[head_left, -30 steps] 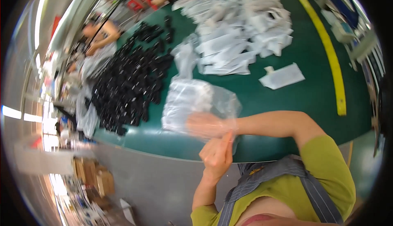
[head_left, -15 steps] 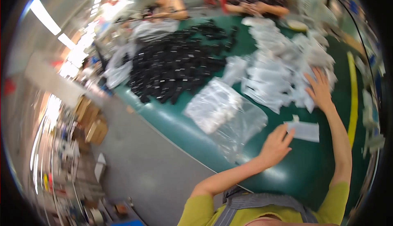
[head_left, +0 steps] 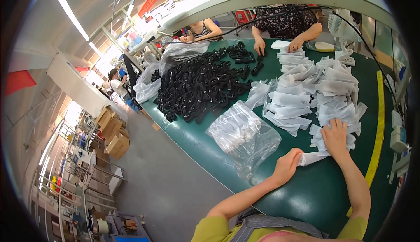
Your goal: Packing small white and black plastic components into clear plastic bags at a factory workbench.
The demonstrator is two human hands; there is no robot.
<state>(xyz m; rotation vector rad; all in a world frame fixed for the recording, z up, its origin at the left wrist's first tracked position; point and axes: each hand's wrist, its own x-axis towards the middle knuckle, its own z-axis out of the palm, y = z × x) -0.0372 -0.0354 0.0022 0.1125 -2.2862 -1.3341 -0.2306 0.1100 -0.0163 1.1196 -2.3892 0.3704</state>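
On the green bench [head_left: 306, 189], the left hand [head_left: 286, 165] pinches a white packet's [head_left: 313, 158] end while the right hand [head_left: 336, 137], fingers spread, presses the packet pile [head_left: 323, 93] flat to steady it.

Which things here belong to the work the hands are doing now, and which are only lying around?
In the work:
- left hand and right hand, both on a white packet
- pile of white packets

Lying about:
- clear plastic bag
- heap of black parts
- yellow stripe
- small white fan
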